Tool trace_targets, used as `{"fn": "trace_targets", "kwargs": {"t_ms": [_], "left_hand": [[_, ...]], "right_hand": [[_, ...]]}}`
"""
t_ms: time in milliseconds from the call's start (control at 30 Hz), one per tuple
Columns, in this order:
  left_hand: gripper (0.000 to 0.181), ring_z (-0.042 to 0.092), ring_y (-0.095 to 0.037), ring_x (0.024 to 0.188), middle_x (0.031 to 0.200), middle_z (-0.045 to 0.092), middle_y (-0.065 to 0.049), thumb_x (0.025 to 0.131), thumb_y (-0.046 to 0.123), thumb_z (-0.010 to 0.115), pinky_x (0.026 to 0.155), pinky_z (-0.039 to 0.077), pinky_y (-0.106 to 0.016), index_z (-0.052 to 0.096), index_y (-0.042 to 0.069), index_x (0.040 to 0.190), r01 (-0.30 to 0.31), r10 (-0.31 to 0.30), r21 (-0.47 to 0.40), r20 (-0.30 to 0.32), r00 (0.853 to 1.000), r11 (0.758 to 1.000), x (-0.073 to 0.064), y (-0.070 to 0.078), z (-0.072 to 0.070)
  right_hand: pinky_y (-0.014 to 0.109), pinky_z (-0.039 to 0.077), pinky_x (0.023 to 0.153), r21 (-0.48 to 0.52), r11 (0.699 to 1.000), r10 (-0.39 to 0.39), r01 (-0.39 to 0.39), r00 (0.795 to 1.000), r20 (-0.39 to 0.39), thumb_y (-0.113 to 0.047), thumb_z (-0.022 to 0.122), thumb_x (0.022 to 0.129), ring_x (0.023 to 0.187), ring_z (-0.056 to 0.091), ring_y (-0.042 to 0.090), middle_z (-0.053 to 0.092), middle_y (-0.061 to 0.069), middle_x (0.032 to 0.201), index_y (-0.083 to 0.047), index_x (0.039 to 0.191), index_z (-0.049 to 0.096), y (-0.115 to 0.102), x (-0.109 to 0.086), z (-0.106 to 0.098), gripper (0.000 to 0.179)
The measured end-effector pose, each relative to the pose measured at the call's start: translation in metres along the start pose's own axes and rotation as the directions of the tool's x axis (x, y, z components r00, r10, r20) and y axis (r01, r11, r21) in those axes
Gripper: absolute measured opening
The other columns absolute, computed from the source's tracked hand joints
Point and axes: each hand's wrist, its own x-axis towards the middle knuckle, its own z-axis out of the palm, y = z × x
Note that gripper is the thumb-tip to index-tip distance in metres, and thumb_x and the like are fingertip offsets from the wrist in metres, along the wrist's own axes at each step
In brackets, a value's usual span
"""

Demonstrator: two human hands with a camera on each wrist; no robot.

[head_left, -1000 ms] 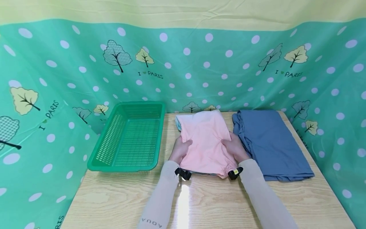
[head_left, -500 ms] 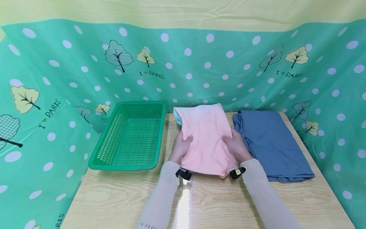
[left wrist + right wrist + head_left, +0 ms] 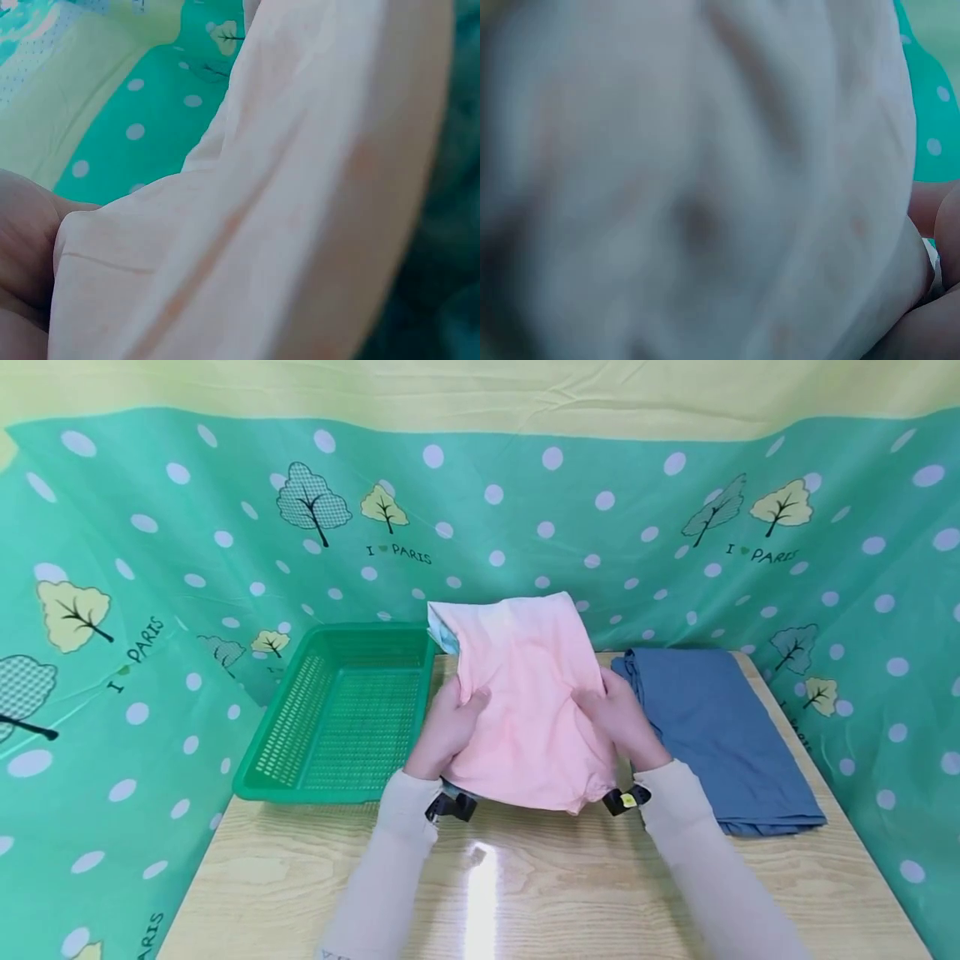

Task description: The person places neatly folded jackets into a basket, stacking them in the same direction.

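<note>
A green basket (image 3: 322, 796) is sitting on the table (image 3: 262, 877). The left hand (image 3: 448, 727) is gripping a pink cloth (image 3: 521, 718), which is tilting up over the table, and the right hand (image 3: 621, 718) is gripping its other side. A blue cloth (image 3: 720, 735) is lying farthest right.

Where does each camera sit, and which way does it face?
Head: on the head, facing forward and down at the folded pink cloth; left hand, right hand and pale-sleeved forearms show.
Left wrist: on that wrist, facing the cloth; part of the left hand shows.
Right wrist: on that wrist, facing the cloth, blurred; part of the right hand shows.
Wrist views share cloth and pale-dotted green fabric backdrop.
</note>
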Motion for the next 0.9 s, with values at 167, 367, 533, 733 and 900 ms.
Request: {"fn": "trace_targets", "kwargs": {"t_ms": [167,367,533,733,900], "left_hand": [[0.043,0.058,-0.029,0.124,0.137,0.058,-0.014,0.107,0.02,0.053,0.112,0.045,-0.047,0.048,0.01,0.148,-0.023,0.023,0.021,0.011,1.0,1.0,0.001,0.015,-0.021],[0.044,0.056,-0.027,0.124,0.138,0.057,-0.012,0.107,0.02,0.051,0.113,0.044,-0.047,0.045,0.011,0.15,-0.042,0.041,0.044,0.036,0.999,0.998,0.005,0.024,-0.043],[0.041,0.058,-0.028,0.12,0.134,0.057,-0.013,0.108,0.021,0.05,0.108,0.047,-0.046,0.045,0.011,0.148,-0.015,0.013,0.038,0.071,0.997,0.999,0.008,0.027,-0.06],[0.041,0.059,-0.026,0.117,0.134,0.057,-0.012,0.109,0.022,0.048,0.105,0.048,-0.042,0.043,0.012,0.149,0.045,-0.047,0.022,0.108,0.993,0.999,0.012,0.027,-0.087],[0.043,0.057,-0.026,0.12,0.138,0.054,-0.012,0.109,0.024,0.047,0.108,0.046,-0.042,0.04,0.012,0.15,0.07,-0.077,0.062,0.127,0.989,0.996,0.013,0.021,-0.108]], "right_hand": [[0.051,0.048,0.106,0.011,0.999,-0.053,0.053,0.998,0.035,-0.011,0.057,0.102,0.124,0.058,0.036,0.054,0.023,0.147,-0.006,0.151,0.048,-0.02,0.005,0.006,0.05],[0.054,0.049,0.108,-0.002,0.999,-0.049,0.049,0.997,0.067,-0.013,0.059,0.102,0.128,0.058,0.038,0.052,0.022,0.149,-0.009,0.155,0.043,-0.035,0.013,0.015,0.055],[0.054,0.05,0.107,0.004,1.0,-0.013,0.013,0.995,0.095,-0.012,0.058,0.102,0.126,0.058,0.037,0.053,0.022,0.148,-0.007,0.155,0.041,-0.045,0.02,0.025,0.056],[0.051,0.055,0.1,0.017,0.999,-0.035,0.033,0.99,0.139,-0.012,0.059,0.102,0.119,0.063,0.035,0.059,0.021,0.139,-0.006,0.151,0.046,-0.054,0.026,0.041,0.051],[0.048,0.057,0.096,0.018,0.998,-0.06,0.058,0.98,0.191,-0.014,0.059,0.102,0.116,0.066,0.031,0.061,0.018,0.136,-0.008,0.151,0.045,-0.059,0.029,0.055,0.051]]}}
